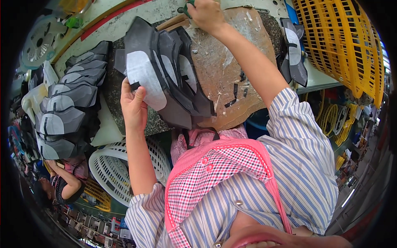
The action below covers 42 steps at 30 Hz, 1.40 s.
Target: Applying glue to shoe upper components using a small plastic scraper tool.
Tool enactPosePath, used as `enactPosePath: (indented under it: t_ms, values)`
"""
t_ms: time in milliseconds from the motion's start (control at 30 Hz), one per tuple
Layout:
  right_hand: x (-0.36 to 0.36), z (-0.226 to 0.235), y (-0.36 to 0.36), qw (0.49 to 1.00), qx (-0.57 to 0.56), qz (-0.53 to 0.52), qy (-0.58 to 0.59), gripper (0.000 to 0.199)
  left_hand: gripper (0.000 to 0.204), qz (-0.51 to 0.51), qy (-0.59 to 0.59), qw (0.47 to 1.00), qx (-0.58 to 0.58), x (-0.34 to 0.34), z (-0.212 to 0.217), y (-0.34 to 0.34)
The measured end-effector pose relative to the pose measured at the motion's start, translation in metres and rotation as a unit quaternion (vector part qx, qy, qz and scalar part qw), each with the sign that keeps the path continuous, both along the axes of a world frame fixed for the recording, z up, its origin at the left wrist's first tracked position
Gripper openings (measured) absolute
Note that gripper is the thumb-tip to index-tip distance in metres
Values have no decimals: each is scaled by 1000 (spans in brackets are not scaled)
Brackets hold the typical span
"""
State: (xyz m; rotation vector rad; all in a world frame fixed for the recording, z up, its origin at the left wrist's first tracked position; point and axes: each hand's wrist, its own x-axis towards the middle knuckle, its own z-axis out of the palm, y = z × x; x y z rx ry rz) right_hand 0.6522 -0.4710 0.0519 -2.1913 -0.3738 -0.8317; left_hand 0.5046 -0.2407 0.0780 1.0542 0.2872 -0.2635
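Note:
My left hand (134,101) pinches the near left side of a dark grey shoe-upper-like piece (147,78), thumb on its pale rounded patch. Several similar pieces (188,72) overlap just to its right, partly hidden by it. Small black strips mark their pale patches. At the top edge, my right hand (206,14) is closed around a green-handled tool (186,8); the frame cuts it off, so its kind is unclear. Under that arm lies a worn, smeared cardboard sheet (235,62) with a few black strips stuck on it.
A long overlapping row of similar pieces (62,107) lies on the left. More pieces (294,49) sit at the table's right, beside a big yellow plastic basket (343,41). A white basket (113,169) stands below the table edge. Another person (66,182) is at the lower left.

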Motion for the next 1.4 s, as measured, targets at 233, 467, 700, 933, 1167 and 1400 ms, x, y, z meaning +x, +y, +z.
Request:
enactPosePath:
  t_ms: [233, 467, 700, 933, 1167, 1400]
  values:
    - [-41, 12, -58, 952, -180, -48, 243, 17, 62, 58, -39, 996, 46, -12, 35, 1]
    - [-71, 45, -63, 872, 360, 115, 312, 15, 40, -4, 46, 990, 132, -3, -24, 11]
    - [-68, 26, 16, 824, 391, 223, 344, 10, 39, 38, 39, 995, 88, -8, -22, -12]
    - [-33, -27, 48, 963, 92, 76, 242, 2, 41, 35, 28, 992, 114, -9, -49, -8]
    - [-35, -21, 51, 951, 41, 125, 279, 5, 40, 45, 51, 996, 62, -13, -50, -5]
    - [-109, 5, 46, 822, 241, 335, 393, 4, 38, 55, 69, 996, 28, -15, -57, -1]
